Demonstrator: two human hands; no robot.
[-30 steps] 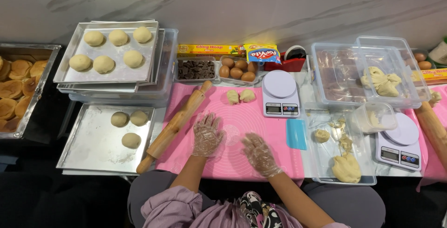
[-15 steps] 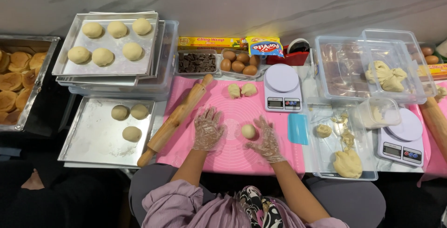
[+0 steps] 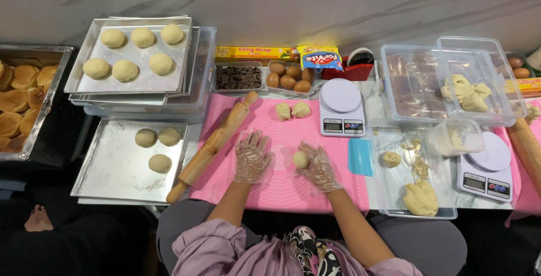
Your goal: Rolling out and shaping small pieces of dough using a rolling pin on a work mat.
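Note:
Both my hands wear clear plastic gloves over a pink silicone mat [image 3: 282, 188]. My right hand [image 3: 319, 166] cups a small round dough ball [image 3: 300, 159] that rests on the mat. My left hand [image 3: 251, 157] lies flat on the mat with its fingers spread, a little left of the ball, holding nothing. Two more dough pieces [image 3: 292, 109] sit at the mat's far edge. A wooden rolling pin [image 3: 211, 146] lies diagonally along the mat's left side.
A metal tray [image 3: 107, 174] at left holds three dough balls; a stacked tray [image 3: 132, 81] behind holds several. Chocolate box [image 3: 238, 77], eggs [image 3: 288, 78], a white scale [image 3: 340, 107], a blue scraper [image 3: 359, 157], clear tubs [image 3: 428, 84] with dough and a second scale [image 3: 484, 166] stand right.
A dough ball has appeared on the mat between my hands, and my right hand has closed in around it. My left hand stays spread flat on the mat.

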